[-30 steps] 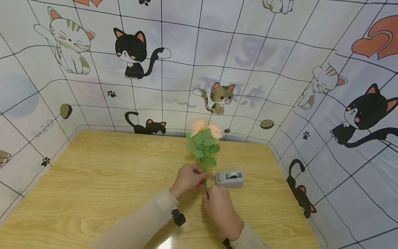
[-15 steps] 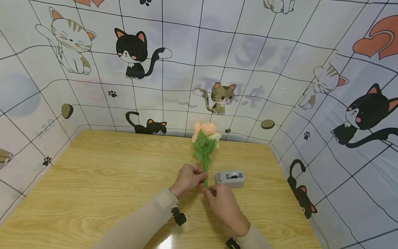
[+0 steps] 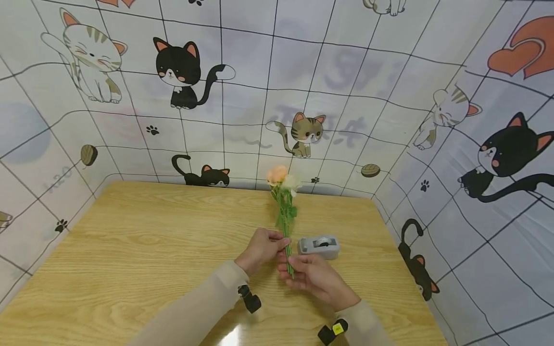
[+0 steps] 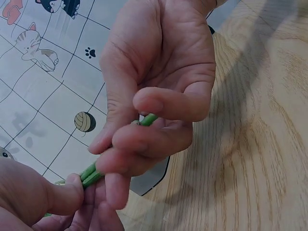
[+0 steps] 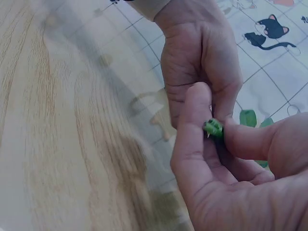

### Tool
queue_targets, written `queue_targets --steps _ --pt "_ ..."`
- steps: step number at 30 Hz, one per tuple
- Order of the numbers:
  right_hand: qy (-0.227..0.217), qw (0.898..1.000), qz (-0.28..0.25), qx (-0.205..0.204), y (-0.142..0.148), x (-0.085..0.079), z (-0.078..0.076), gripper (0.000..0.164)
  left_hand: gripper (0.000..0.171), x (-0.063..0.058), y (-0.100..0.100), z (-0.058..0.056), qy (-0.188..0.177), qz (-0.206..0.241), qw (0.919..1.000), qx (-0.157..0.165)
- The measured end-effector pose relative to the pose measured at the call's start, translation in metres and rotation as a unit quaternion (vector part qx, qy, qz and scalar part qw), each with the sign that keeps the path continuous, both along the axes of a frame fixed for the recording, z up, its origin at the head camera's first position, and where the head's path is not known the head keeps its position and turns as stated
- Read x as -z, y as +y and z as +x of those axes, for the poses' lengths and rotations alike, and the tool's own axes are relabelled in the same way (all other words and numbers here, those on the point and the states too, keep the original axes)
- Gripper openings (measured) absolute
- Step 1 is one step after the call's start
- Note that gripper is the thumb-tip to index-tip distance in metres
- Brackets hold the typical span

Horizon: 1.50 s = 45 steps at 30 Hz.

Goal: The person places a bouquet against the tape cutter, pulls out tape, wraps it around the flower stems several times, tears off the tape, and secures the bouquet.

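A small bunch of flowers (image 3: 284, 211), with orange and cream-white blooms and green leaves, is held upright over the table in the head view. My left hand (image 3: 261, 250) pinches its green stems (image 4: 91, 175) between thumb and fingers. Just below, my right hand (image 3: 318, 278) holds the lower stems, thumb on one side and fingers curled on the other. In the right wrist view the cut stem ends (image 5: 213, 128) show bundled between thumb and fingers. Right of the stems stands a grey tape dispenser (image 3: 319, 246), which neither hand touches.
The wooden table (image 3: 151, 230) runs back to a wall sheet (image 3: 242, 105) printed with cartoon cats and a grid. The same kind of sheet rises along the left and right sides. Black cameras are strapped to both wrists.
The bunch has turned in the hands, bringing the white bloom into view on the right. My right hand has rolled from knuckles up to palm turned inward around the lower stems.
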State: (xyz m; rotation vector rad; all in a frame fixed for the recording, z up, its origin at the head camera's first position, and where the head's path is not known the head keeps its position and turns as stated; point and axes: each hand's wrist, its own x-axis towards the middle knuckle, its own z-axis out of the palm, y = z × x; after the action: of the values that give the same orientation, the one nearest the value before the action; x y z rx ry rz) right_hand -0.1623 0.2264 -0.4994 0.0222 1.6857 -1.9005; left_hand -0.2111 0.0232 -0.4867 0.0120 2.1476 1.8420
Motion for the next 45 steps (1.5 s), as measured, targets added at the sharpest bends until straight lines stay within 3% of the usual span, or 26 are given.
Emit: queue_targets --steps 7,13,18,25,29,35,37,39,42,45 --pt "-0.006 1.0 0.004 0.003 -0.001 0.001 -0.002 0.044 0.03 0.003 -0.003 0.001 -0.006 -0.001 1.0 0.007" --pt "0.065 0.995 0.076 0.02 -0.008 -0.003 0.002 0.04 0.032 0.006 -0.005 0.001 -0.01 0.031 0.9994 0.011" --pt "0.127 0.981 0.136 0.052 -0.016 -0.006 0.009 0.031 0.029 0.005 -0.007 0.002 -0.003 0.036 0.9991 0.023" --pt "0.219 0.949 0.211 0.084 -0.027 -0.013 0.016 0.027 0.029 0.0 -0.005 0.008 0.027 0.009 0.9994 0.018" --pt "0.267 0.92 0.269 0.097 -0.032 -0.013 0.02 0.028 0.03 -0.004 0.0 0.008 0.047 -0.013 0.9988 0.003" --pt "0.367 0.83 0.41 0.084 -0.039 -0.012 0.023 0.037 0.026 -0.004 0.007 0.008 0.056 -0.023 0.998 -0.017" --pt "0.384 0.808 0.439 0.083 -0.041 -0.011 0.024 0.039 0.024 -0.003 0.007 0.008 0.052 -0.02 0.9982 -0.021" --pt "0.396 0.79 0.459 0.086 -0.042 -0.01 0.024 0.041 0.022 -0.002 0.006 0.007 0.044 -0.013 0.9987 -0.02" --pt "0.404 0.775 0.479 0.086 -0.045 -0.01 0.025 0.042 0.02 0.005 0.005 0.002 0.04 -0.012 0.9991 -0.01" --pt "0.404 0.772 0.485 0.081 -0.047 -0.009 0.025 0.032 0.021 0.029 0.006 -0.013 0.048 -0.019 0.9987 0.003"
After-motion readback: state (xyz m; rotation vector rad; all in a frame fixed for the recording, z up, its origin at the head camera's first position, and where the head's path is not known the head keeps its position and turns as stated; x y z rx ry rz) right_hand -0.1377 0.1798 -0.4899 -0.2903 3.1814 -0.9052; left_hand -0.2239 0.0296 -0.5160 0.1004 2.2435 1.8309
